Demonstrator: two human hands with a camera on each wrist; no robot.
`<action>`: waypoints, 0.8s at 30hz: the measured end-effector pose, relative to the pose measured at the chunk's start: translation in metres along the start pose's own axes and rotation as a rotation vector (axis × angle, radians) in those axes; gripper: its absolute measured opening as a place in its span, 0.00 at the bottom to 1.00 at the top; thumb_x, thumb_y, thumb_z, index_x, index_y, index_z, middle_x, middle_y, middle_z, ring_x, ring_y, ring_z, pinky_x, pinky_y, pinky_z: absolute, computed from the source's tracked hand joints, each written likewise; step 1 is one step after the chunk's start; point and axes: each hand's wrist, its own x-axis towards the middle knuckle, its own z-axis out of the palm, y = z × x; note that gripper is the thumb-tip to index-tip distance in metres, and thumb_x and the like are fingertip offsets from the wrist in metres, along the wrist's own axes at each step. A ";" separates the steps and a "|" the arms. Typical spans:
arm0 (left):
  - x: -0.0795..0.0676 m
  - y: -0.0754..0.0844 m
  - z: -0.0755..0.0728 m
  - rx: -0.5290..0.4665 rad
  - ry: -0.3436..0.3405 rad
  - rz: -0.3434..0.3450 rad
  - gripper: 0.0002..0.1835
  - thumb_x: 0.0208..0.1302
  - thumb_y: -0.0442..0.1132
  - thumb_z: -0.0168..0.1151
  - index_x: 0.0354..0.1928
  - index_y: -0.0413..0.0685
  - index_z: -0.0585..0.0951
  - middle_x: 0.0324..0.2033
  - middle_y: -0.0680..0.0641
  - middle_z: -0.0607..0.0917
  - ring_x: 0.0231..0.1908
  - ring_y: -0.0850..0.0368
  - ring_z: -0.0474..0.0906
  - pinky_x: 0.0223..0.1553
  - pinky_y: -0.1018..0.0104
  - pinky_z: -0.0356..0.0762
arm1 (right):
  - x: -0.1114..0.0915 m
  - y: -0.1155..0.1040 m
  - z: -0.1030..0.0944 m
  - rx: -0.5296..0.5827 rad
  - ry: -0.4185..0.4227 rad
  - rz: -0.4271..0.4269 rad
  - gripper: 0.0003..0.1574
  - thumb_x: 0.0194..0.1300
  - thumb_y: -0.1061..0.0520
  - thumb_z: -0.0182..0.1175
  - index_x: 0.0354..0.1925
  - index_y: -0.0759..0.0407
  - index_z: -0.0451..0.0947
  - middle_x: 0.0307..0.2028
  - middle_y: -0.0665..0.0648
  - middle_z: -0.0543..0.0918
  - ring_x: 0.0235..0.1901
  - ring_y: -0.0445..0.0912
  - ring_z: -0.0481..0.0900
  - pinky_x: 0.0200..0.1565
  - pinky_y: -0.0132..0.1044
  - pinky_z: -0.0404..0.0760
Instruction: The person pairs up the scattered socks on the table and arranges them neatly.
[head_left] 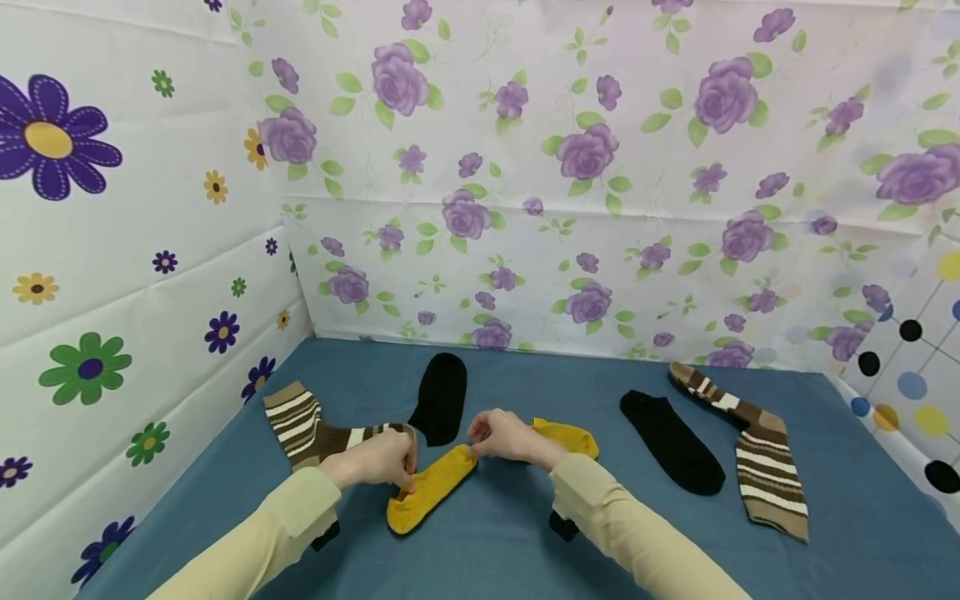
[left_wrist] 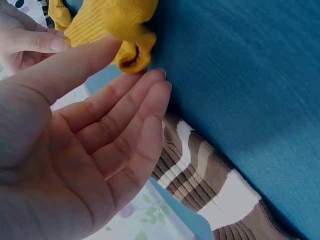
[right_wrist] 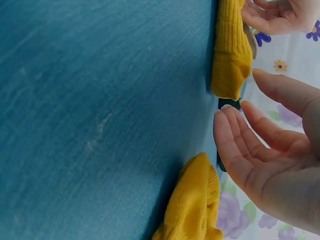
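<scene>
A yellow ribbed ankle sock [head_left: 437, 490] lies slanted on the blue cloth between both hands. My left hand [head_left: 378, 460] pinches it near its opening, thumb on the knit; its other fingers extend loosely in the left wrist view. At the sock's far end, my right hand [head_left: 504, 435] holds the tip with thumb and index finger, as the right wrist view shows from the side. A second yellow sock [head_left: 567, 437] lies beyond the right wrist, partly covered by it. Behind the left hand is a brown-and-white striped sock [head_left: 296, 423], its foot partly hidden.
One black sock [head_left: 441, 396] lies behind the hands, another black sock [head_left: 672, 442] to the right. Beside that lies a second striped sock [head_left: 772, 471]. Flower-printed curtains [head_left: 525, 275] border the blue table cloth [head_left: 510, 542] at the back and sides.
</scene>
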 end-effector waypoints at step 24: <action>0.001 0.004 0.003 0.008 0.004 -0.001 0.11 0.49 0.28 0.67 0.19 0.45 0.74 0.12 0.54 0.71 0.14 0.62 0.66 0.18 0.68 0.67 | 0.002 0.003 0.011 -0.008 -0.030 0.021 0.10 0.50 0.66 0.67 0.33 0.64 0.76 0.25 0.53 0.74 0.22 0.44 0.74 0.27 0.34 0.77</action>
